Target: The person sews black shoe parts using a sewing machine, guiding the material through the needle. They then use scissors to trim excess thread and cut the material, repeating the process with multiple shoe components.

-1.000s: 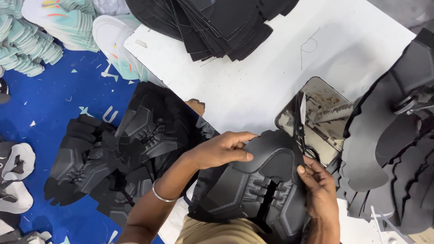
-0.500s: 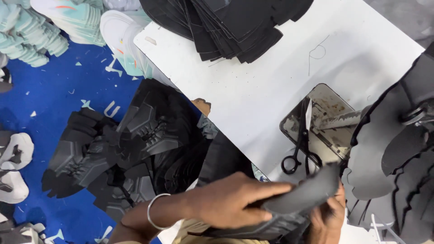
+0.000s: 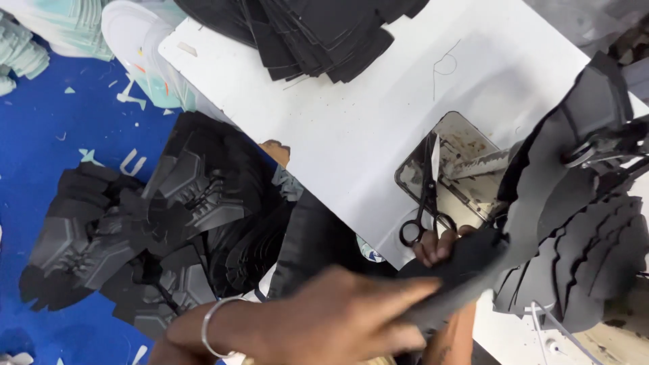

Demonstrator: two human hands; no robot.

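L hand (image 3: 338, 318) is lying across the bottom centre of the frame, blurred, fingers stretched out flat and pressing on top of a black shoe-upper piece (image 3: 460, 270) that's running from lower centre up toward the right. A silver bangle (image 3: 211, 324) is sitting on that wrist. R hand (image 3: 439, 247) is showing just under the piece at lower centre-right, fingertips curling up onto its edge from below; most of the hand is hidden, so can't tell how tightly it's gripping. The piece is hanging between both hands, just in front of the white table (image 3: 351, 128) edge.

Black scissors (image 3: 422, 203) are lying on the metal plate (image 3: 466, 169) set into the table, right of centre, handles near the R hand's fingertips. A stack of black cutouts (image 3: 581, 223) is hanging at the right edge. More flat black pieces (image 3: 304, 34) are fanning out at top centre. A pile of moulded black uppers (image 3: 149, 230) is sitting on the blue floor (image 3: 40, 135), left side.
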